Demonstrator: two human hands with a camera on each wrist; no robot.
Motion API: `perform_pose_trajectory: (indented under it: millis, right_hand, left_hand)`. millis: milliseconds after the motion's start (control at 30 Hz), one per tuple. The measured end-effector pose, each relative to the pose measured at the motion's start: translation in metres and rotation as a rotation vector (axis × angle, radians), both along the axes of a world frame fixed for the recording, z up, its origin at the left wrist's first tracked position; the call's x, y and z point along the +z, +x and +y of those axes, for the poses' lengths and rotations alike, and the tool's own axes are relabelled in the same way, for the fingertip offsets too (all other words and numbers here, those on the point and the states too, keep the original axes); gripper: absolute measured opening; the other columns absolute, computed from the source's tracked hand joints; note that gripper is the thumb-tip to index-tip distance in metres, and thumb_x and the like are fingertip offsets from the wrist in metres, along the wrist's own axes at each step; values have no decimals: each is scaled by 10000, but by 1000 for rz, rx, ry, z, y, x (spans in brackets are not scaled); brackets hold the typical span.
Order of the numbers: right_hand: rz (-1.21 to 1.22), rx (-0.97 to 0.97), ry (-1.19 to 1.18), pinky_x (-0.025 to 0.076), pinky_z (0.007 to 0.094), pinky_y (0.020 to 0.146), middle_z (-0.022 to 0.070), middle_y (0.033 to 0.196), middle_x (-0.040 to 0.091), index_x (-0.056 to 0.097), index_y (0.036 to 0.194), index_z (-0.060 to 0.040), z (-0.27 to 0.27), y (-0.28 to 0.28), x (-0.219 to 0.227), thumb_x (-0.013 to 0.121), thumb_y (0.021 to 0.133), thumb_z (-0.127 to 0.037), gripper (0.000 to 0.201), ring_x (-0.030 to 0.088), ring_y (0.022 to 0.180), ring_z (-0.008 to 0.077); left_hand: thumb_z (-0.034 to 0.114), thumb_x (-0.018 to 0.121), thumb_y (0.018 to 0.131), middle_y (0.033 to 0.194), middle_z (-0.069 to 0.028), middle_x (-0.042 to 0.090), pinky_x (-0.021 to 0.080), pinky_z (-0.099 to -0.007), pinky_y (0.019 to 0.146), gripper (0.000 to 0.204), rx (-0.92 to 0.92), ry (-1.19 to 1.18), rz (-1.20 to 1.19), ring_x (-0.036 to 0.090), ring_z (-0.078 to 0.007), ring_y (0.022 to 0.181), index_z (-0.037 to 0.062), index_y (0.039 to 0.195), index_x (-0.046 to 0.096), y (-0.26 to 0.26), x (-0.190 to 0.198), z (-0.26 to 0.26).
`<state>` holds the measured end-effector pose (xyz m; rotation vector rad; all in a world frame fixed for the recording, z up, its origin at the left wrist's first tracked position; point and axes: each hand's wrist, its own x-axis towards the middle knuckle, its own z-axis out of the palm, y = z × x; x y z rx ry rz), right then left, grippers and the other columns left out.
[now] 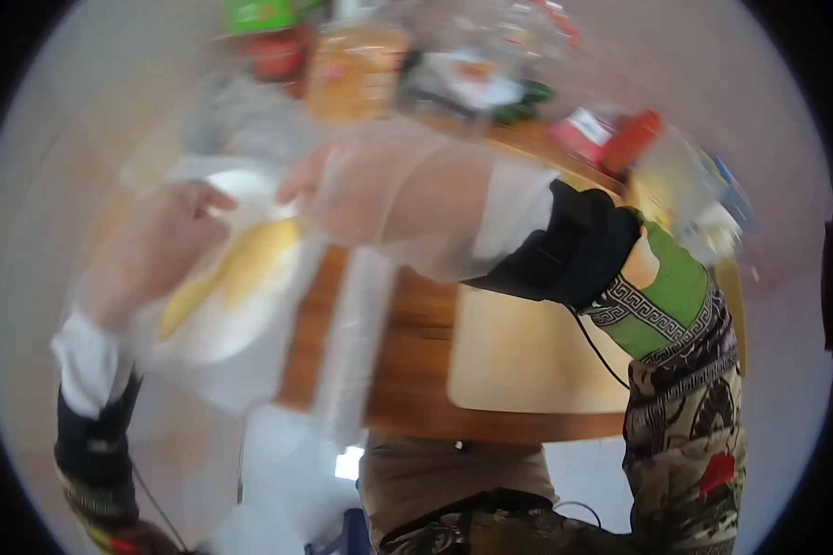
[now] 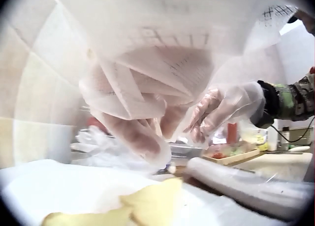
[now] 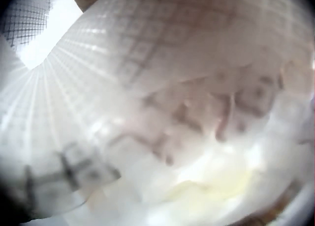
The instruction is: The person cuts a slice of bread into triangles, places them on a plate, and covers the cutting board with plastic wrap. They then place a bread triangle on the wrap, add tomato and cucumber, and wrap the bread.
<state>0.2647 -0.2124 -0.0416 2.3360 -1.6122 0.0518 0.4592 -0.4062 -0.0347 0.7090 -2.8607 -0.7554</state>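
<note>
Both my hands wear thin clear plastic gloves and come close together over a white plate (image 1: 217, 338). Flat yellow pieces (image 1: 254, 264) lie on the plate. My left hand (image 1: 157, 245) hovers at the plate's left side, its fingers loosely extended downward and nothing showing between them. From the right reaches my right hand (image 1: 379, 185), blurred, with bent fingers pointing toward the left hand; whether they pinch something thin I cannot tell. In the left wrist view the yellow pieces (image 2: 155, 201) lie below the left fingertips, with the right hand (image 2: 221, 110) just beyond.
A long translucent plastic roll (image 1: 347, 342) lies right of the plate on the wooden table (image 1: 407, 351). Further right is a pale cutting board (image 1: 532, 361). Along the back stand an orange-filled package (image 1: 356, 74), a red bottle (image 1: 631, 141) and a clear bag (image 1: 680, 180) with yellow contents.
</note>
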Motion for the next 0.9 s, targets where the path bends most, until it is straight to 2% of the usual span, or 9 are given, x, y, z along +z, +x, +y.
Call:
perform_pose_trajectory:
  millis: [100,200,333,367,567,667,700,800,900]
  right_hand:
    - [-282,-157,-35,570,390,850,126,1072,721,717,1072,-30,78,-37,-11,765,688,-49,387,711,980,336]
    - [-537,-389,90,562,359,925,155,1133,742,736,1187,-53,167,-72,-12,576,999,-265,326,716,1034,285]
    - [-469,-677,45,548,320,889,154,1093,742,727,1243,-63,274,-68,5,622,989,-239,326,703,991,224]
    - [-748,-994,-3,542,316,874,140,1069,742,722,1250,-56,284,-60,7,628,985,-220,326,689,940,208]
    - [-1128,-1125,-154,547,320,869,127,1018,751,749,1185,-71,384,-69,-16,613,977,-165,266,691,909,230]
    - [-694,-841,-407,561,354,692,126,845,727,756,1024,-83,399,-79,-63,600,944,-152,188,706,766,285]
    - [-452,-1030,-212,564,369,697,119,843,719,746,940,-109,409,-78,-67,573,953,-117,173,703,797,315]
    - [-635,-886,-353,563,401,718,114,879,713,715,912,-106,434,-72,-73,566,946,-122,154,702,817,331]
    - [-511,-1123,-64,550,439,756,139,871,675,691,853,-89,444,-67,-62,673,810,-39,69,678,860,365]
  left_hand:
    - [93,628,901,805,-45,649,529,-326,691,260,-179,16,-18,645,-156,745,9,1137,697,-35,4,63]
    - [111,661,917,890,-157,702,534,-368,789,186,-322,-148,-128,683,-254,797,39,1072,732,-67,6,131]
    - [112,683,870,874,-199,721,560,-409,779,177,-759,-274,-21,694,-344,800,29,1005,762,-111,-18,195]
    - [112,683,870,874,-199,721,560,-409,779,177,-786,-283,-19,694,-344,800,29,1005,762,-122,-31,201]
    - [166,694,841,858,-173,720,575,-423,762,181,-1134,-214,112,691,-361,794,37,943,770,-178,-84,257]
    - [180,698,844,852,-151,719,574,-426,753,167,-1197,-304,91,689,-347,801,56,927,772,-201,-100,279]
    - [180,698,844,852,-151,719,574,-426,753,167,-1206,-303,82,689,-347,801,56,927,772,-206,-100,286]
    - [186,688,852,869,-140,726,576,-430,755,161,-1101,-382,-133,692,-333,815,66,917,773,-213,-86,311]
    - [204,681,863,858,-137,727,577,-426,752,161,-1086,-423,-88,695,-330,804,84,911,778,-204,-85,321]
